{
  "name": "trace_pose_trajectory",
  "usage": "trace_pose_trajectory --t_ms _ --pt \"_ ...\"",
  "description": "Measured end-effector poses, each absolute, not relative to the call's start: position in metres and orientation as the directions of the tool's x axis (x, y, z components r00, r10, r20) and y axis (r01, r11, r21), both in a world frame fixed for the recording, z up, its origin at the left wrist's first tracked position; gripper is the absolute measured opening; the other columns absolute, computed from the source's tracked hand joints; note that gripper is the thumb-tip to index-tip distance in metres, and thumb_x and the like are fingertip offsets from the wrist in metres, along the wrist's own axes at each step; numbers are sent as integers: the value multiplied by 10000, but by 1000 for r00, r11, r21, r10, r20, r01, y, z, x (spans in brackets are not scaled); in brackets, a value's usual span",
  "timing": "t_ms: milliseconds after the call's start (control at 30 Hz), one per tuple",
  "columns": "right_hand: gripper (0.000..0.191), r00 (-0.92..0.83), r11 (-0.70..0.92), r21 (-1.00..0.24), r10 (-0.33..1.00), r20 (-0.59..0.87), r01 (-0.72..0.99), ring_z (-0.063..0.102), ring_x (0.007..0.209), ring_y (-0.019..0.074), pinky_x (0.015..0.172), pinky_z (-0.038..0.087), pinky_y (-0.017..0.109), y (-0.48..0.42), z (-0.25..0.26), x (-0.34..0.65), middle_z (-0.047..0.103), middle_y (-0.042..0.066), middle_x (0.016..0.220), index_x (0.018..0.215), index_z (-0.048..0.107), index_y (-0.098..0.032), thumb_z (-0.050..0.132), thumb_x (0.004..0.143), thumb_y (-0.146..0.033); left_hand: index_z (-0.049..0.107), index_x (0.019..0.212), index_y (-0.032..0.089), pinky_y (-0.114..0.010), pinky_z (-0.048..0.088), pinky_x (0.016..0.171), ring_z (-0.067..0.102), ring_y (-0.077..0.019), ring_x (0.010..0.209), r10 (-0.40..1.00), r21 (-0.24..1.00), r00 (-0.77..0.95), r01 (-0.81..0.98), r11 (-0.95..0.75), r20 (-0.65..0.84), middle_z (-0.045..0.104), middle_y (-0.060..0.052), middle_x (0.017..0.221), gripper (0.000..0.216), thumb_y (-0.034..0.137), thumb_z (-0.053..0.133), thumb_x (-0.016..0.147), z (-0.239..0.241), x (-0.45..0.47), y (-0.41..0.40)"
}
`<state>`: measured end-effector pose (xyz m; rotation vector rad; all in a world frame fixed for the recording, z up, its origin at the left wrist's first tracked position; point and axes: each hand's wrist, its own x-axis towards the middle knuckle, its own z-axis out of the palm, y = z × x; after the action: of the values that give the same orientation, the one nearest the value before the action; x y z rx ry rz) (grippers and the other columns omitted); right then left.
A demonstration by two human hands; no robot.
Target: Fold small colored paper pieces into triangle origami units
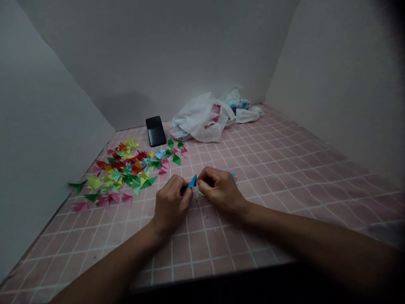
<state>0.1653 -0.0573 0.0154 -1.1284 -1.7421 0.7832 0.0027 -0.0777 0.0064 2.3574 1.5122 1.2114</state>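
**A:** Start far L. What's there?

**B:** Loose heap of folded paper triangles (126, 169), mostly green, pink, yellow & red, on a pink grid mat (268, 211). One green triangle (78, 186) sits right by the L wall. Black phone (155, 131) lies behind the heap.

**A:** Hands?

**B:** L hand (172, 206) is curled, fingers & thumb pressed together, seemingly pinching the lower end of a blue folded paper piece (193, 182). R hand (220, 190) is curled too & seems to pinch the same piece from the other side. Piece stands btwn the hands, just above the mat. Fingertips mostly hidden, so can't tell the exact hold.

**A:** Further R?

**B:** Small blue & orange paper bits (234, 177) just past R hand, partly hidden. White plastic bag (199, 120) at the back.

**A:** Risks?

**B:** Piece is small & light: a loose pinch could drop it. Squeezing too hard could crush its folds. A careless L wrist sweep could scatter the heap.
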Motion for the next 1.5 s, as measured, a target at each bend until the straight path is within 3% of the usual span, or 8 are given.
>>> trace_pose_trajectory --t_ms 233,400,567,767,1133,1500 --pt "69 -272 282 -950 932 238 133 539 574 116 553 405 240 -54 8 163 558 -36 595 784 618 -180 566 829 -188 594 756 185 -256 445 561 589 -136 568 949 838 71 452 -306 308 601 16 633 139 236 579 884 11 1 -78" --pt "86 -273 218 -972 943 188 84 496 548 104 518 383 234 -56 8 163 550 -38 603 774 625 -184 599 835 -239 602 782 182 -253 471 574 625 -138 584 971 923 69 304 -237 227 627 11 641 171 299 586 905 11 1 -79" --pt "169 -290 62 -997 954 72 -44 397 441 76 432 317 215 -58 10 163 474 -70 521 759 620 -191 631 845 -336 612 776 182 -248 464 580 627 -134 588 956 892 91 345 -293 279 639 5 642 171 273 574 916 12 2 -79" --pt "246 -318 -152 -966 945 -80 -209 400 367 63 386 299 200 -56 6 161 477 -84 455 743 604 -186 692 799 -410 628 813 186 -257 479 607 650 -144 622 939 854 117 392 -343 323 657 -4 688 144 255 568 925 13 4 -80" --pt "280 -384 -273 -884 916 -119 -379 398 371 56 396 341 214 -57 7 161 498 -78 501 699 582 -178 724 785 -403 618 818 198 -274 480 648 635 -152 685 888 728 193 514 -454 418 640 -11 737 171 211 521 959 9 3 -79" --pt "271 -445 -375 -831 878 -176 -410 405 376 64 395 346 222 -55 9 163 511 -66 518 679 556 -186 734 776 -367 596 880 191 -273 485 680 642 -154 747 824 622 270 550 -557 499 624 -20 804 121 124 524 951 8 2 -76"
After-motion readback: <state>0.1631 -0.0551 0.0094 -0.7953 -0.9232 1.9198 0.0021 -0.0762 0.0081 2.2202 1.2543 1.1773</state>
